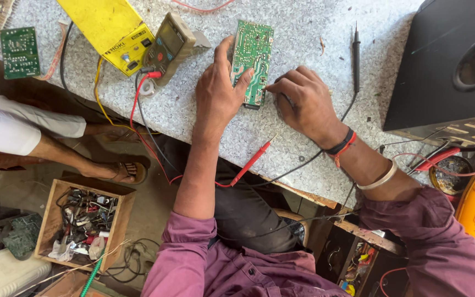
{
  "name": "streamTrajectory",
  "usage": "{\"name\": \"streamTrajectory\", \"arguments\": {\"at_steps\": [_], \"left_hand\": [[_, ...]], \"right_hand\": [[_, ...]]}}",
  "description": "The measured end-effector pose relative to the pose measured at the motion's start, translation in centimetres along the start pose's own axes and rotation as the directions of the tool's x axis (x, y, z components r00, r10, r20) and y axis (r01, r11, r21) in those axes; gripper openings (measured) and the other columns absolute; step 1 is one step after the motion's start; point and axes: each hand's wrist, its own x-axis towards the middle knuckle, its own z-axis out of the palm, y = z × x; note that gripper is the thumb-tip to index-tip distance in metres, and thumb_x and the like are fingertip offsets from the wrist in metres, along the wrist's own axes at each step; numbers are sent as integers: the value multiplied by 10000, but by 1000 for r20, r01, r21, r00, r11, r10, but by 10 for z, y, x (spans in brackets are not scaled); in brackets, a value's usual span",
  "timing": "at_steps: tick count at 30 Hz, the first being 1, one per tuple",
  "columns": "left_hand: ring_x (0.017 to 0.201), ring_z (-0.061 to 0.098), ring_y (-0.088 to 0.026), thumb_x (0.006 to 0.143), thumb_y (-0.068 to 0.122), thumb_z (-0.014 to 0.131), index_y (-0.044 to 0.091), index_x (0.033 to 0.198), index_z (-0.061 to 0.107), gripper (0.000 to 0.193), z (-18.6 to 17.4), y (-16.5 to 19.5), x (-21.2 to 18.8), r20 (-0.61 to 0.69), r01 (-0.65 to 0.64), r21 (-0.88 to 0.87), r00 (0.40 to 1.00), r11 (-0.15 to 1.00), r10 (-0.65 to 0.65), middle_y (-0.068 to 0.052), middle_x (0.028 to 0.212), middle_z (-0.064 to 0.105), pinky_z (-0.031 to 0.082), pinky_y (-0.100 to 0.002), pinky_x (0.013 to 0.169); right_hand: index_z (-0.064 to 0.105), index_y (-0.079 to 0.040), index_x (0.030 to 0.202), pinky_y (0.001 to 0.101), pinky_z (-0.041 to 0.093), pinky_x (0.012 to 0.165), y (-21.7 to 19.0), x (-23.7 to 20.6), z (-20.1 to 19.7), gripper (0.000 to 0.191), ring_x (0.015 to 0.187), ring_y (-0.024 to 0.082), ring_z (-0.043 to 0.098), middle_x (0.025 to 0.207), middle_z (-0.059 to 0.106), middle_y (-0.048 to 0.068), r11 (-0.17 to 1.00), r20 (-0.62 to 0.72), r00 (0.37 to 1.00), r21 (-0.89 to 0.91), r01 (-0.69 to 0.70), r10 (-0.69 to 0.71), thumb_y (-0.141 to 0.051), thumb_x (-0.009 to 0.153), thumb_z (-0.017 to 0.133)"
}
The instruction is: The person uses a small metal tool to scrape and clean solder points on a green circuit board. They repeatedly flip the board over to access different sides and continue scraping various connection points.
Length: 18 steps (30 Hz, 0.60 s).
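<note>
Green circuit board point(253, 61) lies flat on the speckled worktop point(303, 126), solder side up. Long axis runs nearly straight away from the person, top end tipped slightly to their right; near end has a dark part hanging just past the board edge. Board sits mid-bench, between the 2 hands.

Left hand point(217, 93): thumb spread wide and pointing up alongside the board's left edge, index finger laid across the board's lower half, pinning it. Remaining fingers curled beside the board.

Right hand point(305, 102): fingers bunched narrow, fingertips at the board's right edge near its lower half. Cannot tell if anything is pinched between them.

Around it: red probe point(252, 160) lies loose on the bench near the front edge, tip pointing up-right, untouched. Black probe point(355, 55) lies right of the right hand, long axis vertical. Multimeter point(170, 47) and yellow box point(111, 30) sit upper left, leads plugged in. Black speaker cabinet point(446, 66) at far right. Second green board point(20, 52) at far left. Wooden crate point(81, 220) of parts on the floor.
</note>
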Motion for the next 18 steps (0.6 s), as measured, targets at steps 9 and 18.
{"name": "streamTrajectory", "arguments": {"at_steps": [9,18], "left_hand": [[915,740,-297,980,318,760,88,1523,351,717,1,-1,1,7,-3,20,1000,1000,3,-125,956,731,558,-453,792],[953,734,-317,987,285,765,83,1514,363,694,-2,1,0,1,-28,2,1000,1000,28,-125,999,735,553,-468,814]], "right_hand": [[739,-64,988,406,514,792,5,-1,4,169,859,257,623,909,674,73,1000,6,1000,22,-22,22,38,869,677],[738,-67,1011,420,509,823,0,2,0,178,910,286,622,961,688,73,999,-16,1000,37,-10,11,23,862,701]]}}
